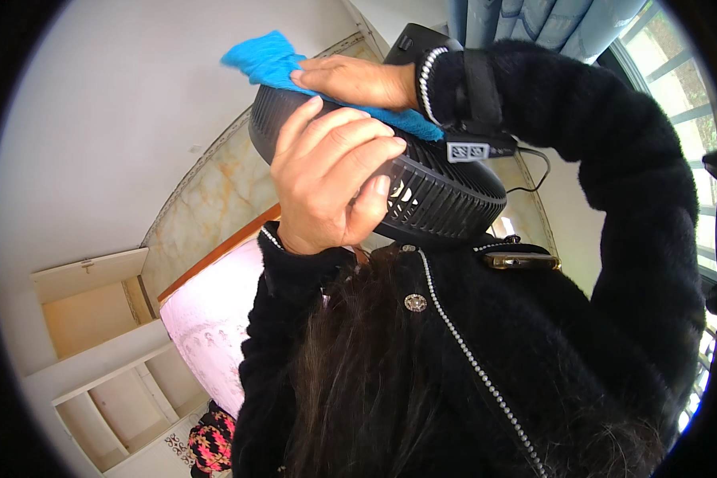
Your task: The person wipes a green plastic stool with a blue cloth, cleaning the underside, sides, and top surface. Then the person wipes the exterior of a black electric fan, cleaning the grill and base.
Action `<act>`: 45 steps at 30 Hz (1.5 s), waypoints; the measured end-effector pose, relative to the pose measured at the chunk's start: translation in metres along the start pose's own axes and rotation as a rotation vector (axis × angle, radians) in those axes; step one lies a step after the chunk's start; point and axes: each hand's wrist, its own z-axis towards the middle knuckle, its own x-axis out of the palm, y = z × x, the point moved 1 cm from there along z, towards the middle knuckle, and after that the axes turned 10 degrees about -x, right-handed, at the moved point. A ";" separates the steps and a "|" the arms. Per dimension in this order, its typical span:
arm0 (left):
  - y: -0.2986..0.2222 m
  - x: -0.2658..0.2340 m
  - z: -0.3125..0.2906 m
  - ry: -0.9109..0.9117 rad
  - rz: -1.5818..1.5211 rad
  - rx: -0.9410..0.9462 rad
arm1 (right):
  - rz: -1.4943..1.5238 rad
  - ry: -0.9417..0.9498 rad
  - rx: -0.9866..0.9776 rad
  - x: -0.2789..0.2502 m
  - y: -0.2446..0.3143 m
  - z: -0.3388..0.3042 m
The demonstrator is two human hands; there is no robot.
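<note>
A black electric fan point(446, 195) with a slatted round grille is held up tilted in front of my chest. My left hand point(331, 179) grips its rim, with the fingers spread over the slats and the thumb lower down on the side. Across the top of the fan lies a bright blue cloth point(267, 64), bunched up at its left end. My right hand point(358, 81) presses this cloth against the fan, its fingers pointing left. The palm and part of the cloth under it are hidden.
A black block-shaped part point(422, 44) shows behind my right wrist. Blue curtains point(534, 24) and a barred window point(669, 88) are at the upper right. To the left are a bed with a pink cover point(207, 319), an open wall cabinet point(95, 319) and shelves point(127, 402).
</note>
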 end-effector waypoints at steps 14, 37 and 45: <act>0.000 -0.008 -0.016 0.039 0.015 -0.013 | 0.085 0.131 0.033 -0.027 0.078 -0.199; 0.004 0.006 -0.002 0.077 0.049 -0.135 | -0.093 -0.037 -0.185 -0.025 0.048 -0.207; 0.014 -0.002 -0.016 0.062 0.024 -0.061 | -0.232 -0.049 -0.456 -0.003 0.049 -0.159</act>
